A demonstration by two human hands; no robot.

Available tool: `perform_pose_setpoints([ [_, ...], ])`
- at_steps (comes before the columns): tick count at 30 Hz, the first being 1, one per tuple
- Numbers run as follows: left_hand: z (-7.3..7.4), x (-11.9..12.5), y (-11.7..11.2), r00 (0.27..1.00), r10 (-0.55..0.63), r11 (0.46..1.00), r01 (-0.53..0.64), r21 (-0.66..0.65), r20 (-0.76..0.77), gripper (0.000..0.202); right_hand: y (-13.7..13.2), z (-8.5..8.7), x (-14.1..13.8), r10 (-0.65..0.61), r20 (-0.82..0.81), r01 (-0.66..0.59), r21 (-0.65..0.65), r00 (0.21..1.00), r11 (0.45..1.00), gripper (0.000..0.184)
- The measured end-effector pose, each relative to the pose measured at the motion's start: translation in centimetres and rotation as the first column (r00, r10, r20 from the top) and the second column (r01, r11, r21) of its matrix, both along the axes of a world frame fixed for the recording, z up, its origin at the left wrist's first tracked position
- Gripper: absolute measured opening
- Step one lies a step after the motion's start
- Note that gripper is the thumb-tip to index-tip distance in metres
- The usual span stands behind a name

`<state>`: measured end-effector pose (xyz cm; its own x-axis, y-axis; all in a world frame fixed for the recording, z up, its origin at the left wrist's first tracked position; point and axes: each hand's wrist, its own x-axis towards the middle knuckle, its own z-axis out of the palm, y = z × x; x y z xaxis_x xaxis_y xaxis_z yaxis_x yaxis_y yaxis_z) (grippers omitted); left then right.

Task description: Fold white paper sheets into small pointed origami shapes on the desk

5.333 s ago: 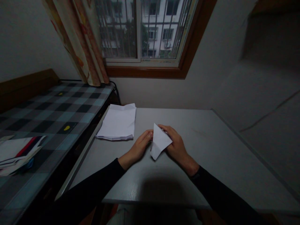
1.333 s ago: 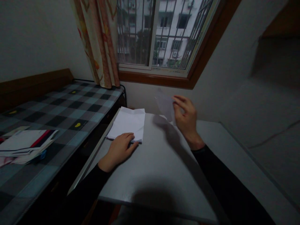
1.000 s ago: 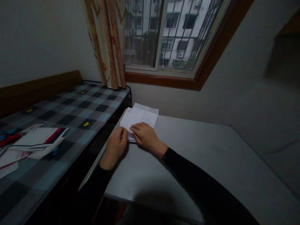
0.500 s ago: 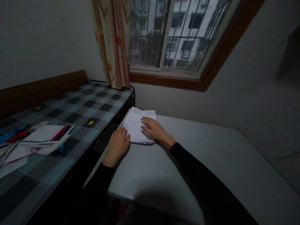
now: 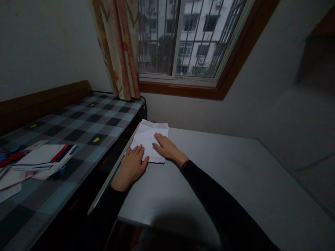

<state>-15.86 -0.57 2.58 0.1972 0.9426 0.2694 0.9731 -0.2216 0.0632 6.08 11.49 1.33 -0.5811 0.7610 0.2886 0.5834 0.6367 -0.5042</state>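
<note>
White creased paper sheets (image 5: 149,134) lie in a small stack on the white table (image 5: 199,188), close to its left edge. My left hand (image 5: 132,165) rests flat on the near left corner of the paper, fingers stretched forward and thumb apart. On the right part of the top sheet lies my right hand (image 5: 167,148), palm down with its fingers extended. Neither hand grips anything. The palms cover parts of the paper's near and right edges.
Left of the table, across a dark gap, is a bed with a checked cover (image 5: 104,120). Papers and a folded white item with red and navy stripes (image 5: 44,157) lie on it. A barred window (image 5: 183,45) and a patterned curtain (image 5: 117,52) are ahead.
My left hand has slid farther onto the paper, its fingers now flat over the near left part. My right hand lies flatter. The whole view has shifted slightly.
</note>
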Motion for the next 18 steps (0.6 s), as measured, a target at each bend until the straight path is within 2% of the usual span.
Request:
perform_pose_setpoints([
  [4,-0.3,-0.1,0.2,1.000,0.025,0.999,-0.025,-0.037,0.012,0.060,-2.2,-0.2,6.4,-0.067,-0.145,0.078,0.070,0.987,0.994,0.072],
  [7,0.4,0.4,0.3,0.998,0.022,0.998,-0.025,0.053,0.062,0.058,-5.3,-0.4,13.1,-0.152,-0.144,0.165,0.086,0.978,0.982,0.070],
  [9,1.3,1.6,0.0,0.993,-0.013,0.989,-0.003,0.145,0.114,0.056,-7.7,-0.5,17.7,-0.225,-0.084,0.233,0.102,0.971,0.967,0.072],
  [11,2.1,3.6,-0.6,0.981,-0.101,0.974,0.063,0.217,0.169,0.054,-9.9,-0.6,21.6,-0.288,0.010,0.284,0.130,0.958,0.950,0.075],
  [13,2.5,6.3,-1.5,0.950,-0.231,0.956,0.181,0.233,0.209,0.053,-11.7,-0.8,24.6,-0.315,0.115,0.297,0.150,0.942,0.943,0.079],
  [15,2.4,9.4,-2.4,0.906,-0.352,0.930,0.309,0.199,0.234,0.054,-13.1,-1.0,26.2,-0.335,0.172,0.306,0.171,0.927,0.936,0.081],
  [18,1.3,13.6,-3.3,0.845,-0.473,0.880,0.464,0.100,0.249,0.059,-14.3,-1.1,26.7,-0.346,0.205,0.313,0.177,0.916,0.933,0.081],
])
